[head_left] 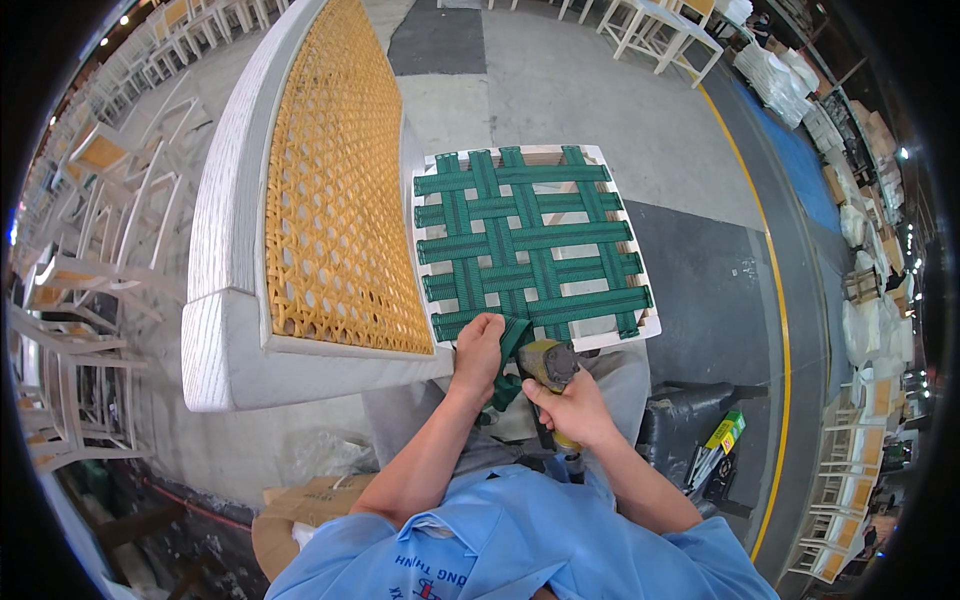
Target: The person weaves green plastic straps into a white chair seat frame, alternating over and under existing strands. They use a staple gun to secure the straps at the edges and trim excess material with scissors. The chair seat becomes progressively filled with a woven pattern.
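Note:
A white wooden chair frame [238,345] stands before me, its cane back panel [335,200] on the left. Green webbing straps [520,238] cross in a woven grid over its seat. At the near left corner of the seat, my left hand [478,352] is closed on a loose green strap [512,345], whose slack hangs below the seat edge. My right hand [572,405] grips a yellow and dark power tool, apparently a staple gun [548,362], its head close beside the strap. My fingers hide part of the tool's handle and the strap's path.
White chair frames [110,240] crowd the left side, with more chairs [665,35] at the far right. Beside my right leg, a black padded surface [685,425] lies near a green and yellow box [726,430]. A cardboard box [310,500] sits at lower left.

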`<action>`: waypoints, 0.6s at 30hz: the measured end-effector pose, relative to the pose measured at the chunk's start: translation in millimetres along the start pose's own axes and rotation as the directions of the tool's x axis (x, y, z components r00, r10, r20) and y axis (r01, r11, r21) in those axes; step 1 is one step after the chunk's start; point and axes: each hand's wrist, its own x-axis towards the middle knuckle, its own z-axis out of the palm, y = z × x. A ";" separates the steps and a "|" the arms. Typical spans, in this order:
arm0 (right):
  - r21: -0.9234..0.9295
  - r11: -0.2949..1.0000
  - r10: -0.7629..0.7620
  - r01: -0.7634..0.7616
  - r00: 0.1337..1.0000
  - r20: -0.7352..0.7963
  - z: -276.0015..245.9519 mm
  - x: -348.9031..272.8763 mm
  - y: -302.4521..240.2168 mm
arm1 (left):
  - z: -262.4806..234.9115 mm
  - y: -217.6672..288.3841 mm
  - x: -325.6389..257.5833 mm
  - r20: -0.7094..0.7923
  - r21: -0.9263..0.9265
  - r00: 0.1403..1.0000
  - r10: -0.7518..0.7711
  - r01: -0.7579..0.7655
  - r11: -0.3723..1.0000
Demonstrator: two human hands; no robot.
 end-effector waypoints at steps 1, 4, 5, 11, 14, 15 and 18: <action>0.006 1.000 -0.001 0.001 1.000 0.001 0.0 0.6 1.3 | 2.0 2.2 -1.4 0.006 0.017 1.000 -0.020 0.020 1.000; 0.050 0.999 0.009 -0.011 1.000 0.028 -0.6 0.1 -0.2 | -2.5 -1.4 4.2 0.005 -0.004 0.999 0.037 -0.037 0.999; 0.069 0.997 0.012 -0.015 0.999 0.039 -2.9 -0.5 -2.5 | -6.0 -5.0 8.4 0.003 -0.022 0.997 0.078 -0.078 0.997; 0.173 0.980 -0.054 0.095 0.972 -0.227 -80.1 -56.8 20.7 | 4.2 -5.3 -5.1 0.110 0.186 0.989 0.097 -0.116 0.976; 0.112 0.983 -0.080 0.143 0.894 -0.441 -148.2 -94.3 44.9 | -14.3 -11.3 -15.3 0.248 0.689 0.924 0.290 -0.379 0.617; 0.113 0.984 -0.059 0.139 0.848 -0.527 -170.4 -105.7 55.2 | -16.3 -12.9 -24.0 0.283 0.699 0.890 0.358 -0.447 0.558; 0.086 0.996 0.051 0.026 0.623 -0.781 -230.1 -143.6 85.8 | -20.2 -15.2 -47.2 0.376 0.747 0.846 0.378 -0.518 0.416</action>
